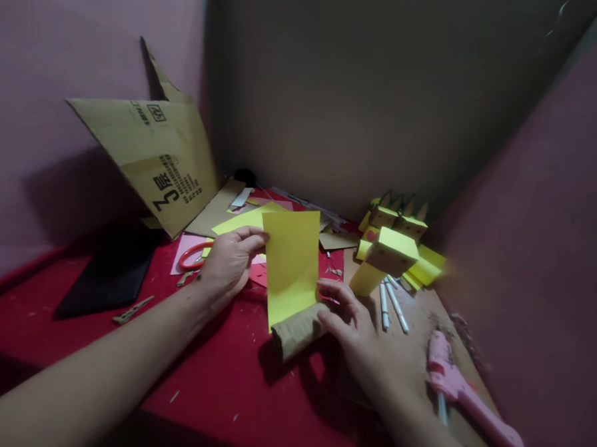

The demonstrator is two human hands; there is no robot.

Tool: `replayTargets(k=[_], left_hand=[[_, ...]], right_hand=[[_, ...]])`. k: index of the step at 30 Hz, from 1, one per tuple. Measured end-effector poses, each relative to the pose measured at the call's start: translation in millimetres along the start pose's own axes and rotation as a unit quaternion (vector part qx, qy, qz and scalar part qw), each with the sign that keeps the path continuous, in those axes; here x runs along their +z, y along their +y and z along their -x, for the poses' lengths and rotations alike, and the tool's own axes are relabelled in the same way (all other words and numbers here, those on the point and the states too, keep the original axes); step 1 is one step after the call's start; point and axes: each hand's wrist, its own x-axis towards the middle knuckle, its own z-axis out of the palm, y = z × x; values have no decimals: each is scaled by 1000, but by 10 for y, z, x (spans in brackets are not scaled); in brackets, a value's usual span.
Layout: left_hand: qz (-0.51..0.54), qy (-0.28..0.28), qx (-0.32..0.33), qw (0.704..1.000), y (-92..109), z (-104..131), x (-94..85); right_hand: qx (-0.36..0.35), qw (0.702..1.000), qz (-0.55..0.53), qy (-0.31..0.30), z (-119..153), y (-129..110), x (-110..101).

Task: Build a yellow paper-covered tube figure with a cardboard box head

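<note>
Left hand (229,259) pinches yellow paper (291,267) by its far-left edge; right hand (356,327) grips cardboard tube (299,330) at centre-near table, paper's lower edge on it; risk: skewed wrap if the sheet slips; glue gun (462,392) near right.

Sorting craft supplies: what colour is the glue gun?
Pink glue gun, seen in the head view.

- Yellow sheet (291,267): smooth matt paper.
- Roll (297,331): brown corrugated cardboard, ribbed and rough.
- Worktop (212,388): red cloth-like cover, matt, flecked with scraps.
- Box flap (160,164): plain matt cardboard with black print.
- Glue gun (460,392): pink plastic, slightly glossy.
- Scissors (193,256): red plastic handles.
- Blocks (394,248): matt yellow paper.
</note>
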Motion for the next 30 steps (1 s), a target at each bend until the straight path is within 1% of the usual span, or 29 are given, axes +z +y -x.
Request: replayTargets(k=[3,5,7,9,12,14,16,17,19,20,23,25,27,30], left_hand=[[23,17,23,999,10,-84,10],[38,32,35,998,67,-153,16],[48,53,42,997,175,-233,14],[55,74,47,995,320,-311,14],[59,87,37,994,544,-370,59],[56,76,14,995,650,-336,135],[47,52,-17,997,698,-239,235],[41,34,-31,998,700,-172,287],[25,-12,-61,998,666,-20,383],[13,-39,-74,996,636,57,423],[-19,-100,-111,989,520,253,501],[-25,-115,-127,985,437,331,519],[-28,-117,-139,983,360,367,517],[-35,-100,-166,980,277,373,501]], right_hand=[[-66,996,68,-3,6,28,29],[-99,991,93,-6,2,60,50],[-113,988,107,-3,-8,76,63],[-106,988,116,10,-19,61,60],[-84,989,110,50,-25,-36,25],[-90,989,81,85,-23,-148,-15],[-114,985,39,123,-28,-286,-64],[-131,981,15,139,-37,-359,-89],[-149,978,-31,143,-73,-494,-139],[-141,980,-61,127,-97,-547,-161],[-80,985,-145,42,-159,-619,-201],[-44,980,-192,4,-171,-601,-201],[-18,975,-219,-5,-158,-561,-184],[10,969,-248,-7,-130,-509,-156]])
